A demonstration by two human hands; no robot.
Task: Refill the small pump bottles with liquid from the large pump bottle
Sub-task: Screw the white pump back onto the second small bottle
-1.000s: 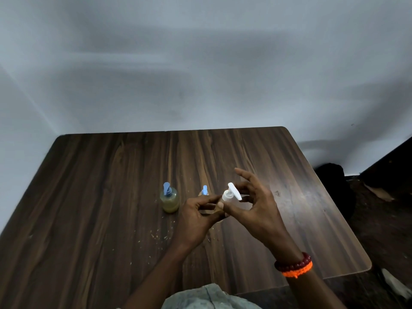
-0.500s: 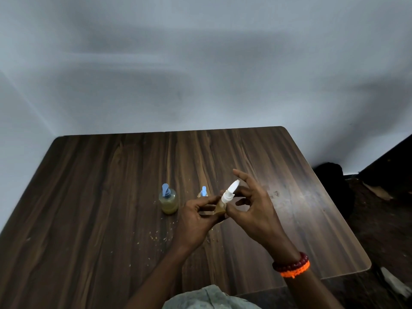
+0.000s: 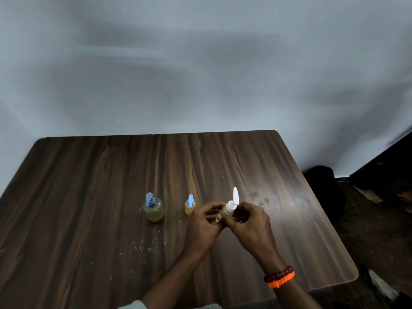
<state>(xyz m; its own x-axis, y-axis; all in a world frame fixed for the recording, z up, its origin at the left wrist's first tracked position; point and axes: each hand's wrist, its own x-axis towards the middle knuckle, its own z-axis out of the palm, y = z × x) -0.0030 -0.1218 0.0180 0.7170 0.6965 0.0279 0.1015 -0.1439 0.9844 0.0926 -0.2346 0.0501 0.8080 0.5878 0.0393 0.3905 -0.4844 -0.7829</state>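
A small bottle with a white pump head (image 3: 231, 202) is held above the middle of the wooden table (image 3: 89, 197). My left hand (image 3: 206, 223) grips its body from the left, which is mostly hidden. My right hand (image 3: 247, 221) has its fingers curled round the white pump collar. The large round bottle (image 3: 154, 209) of yellowish liquid, with a blue pump, stands to the left. Between it and my hands stands a second small bottle (image 3: 190, 206) with a blue pump and amber liquid.
Pale crumbs (image 3: 142, 246) lie scattered on the table in front of the large bottle. A grey wall runs behind the table. A dark object (image 3: 321, 181) sits on the floor past the table's right edge.
The white pump nozzle has swung from pointing right to pointing straight up. My right-hand fingers, spread before, have curled round the pump. The view has shifted slightly.
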